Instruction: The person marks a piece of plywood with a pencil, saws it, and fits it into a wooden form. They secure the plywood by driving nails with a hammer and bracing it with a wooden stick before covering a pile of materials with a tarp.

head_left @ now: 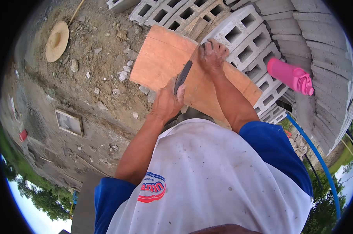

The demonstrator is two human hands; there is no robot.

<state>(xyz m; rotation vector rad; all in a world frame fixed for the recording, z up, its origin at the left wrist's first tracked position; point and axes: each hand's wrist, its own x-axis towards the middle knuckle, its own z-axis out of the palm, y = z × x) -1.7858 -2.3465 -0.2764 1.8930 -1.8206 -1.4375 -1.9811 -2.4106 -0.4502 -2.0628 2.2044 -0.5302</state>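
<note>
L hand (168,100) grips saw (183,77); R hand (213,57) presses ply (164,56) at far edge nr blade (194,54), so a skip cd nick R fingers (216,46).

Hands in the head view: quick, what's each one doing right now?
Left hand: closed around a long black tool handle.
Right hand: on the upper edge of the flat orange-brown board; how tight its grip is can't be told.
</note>
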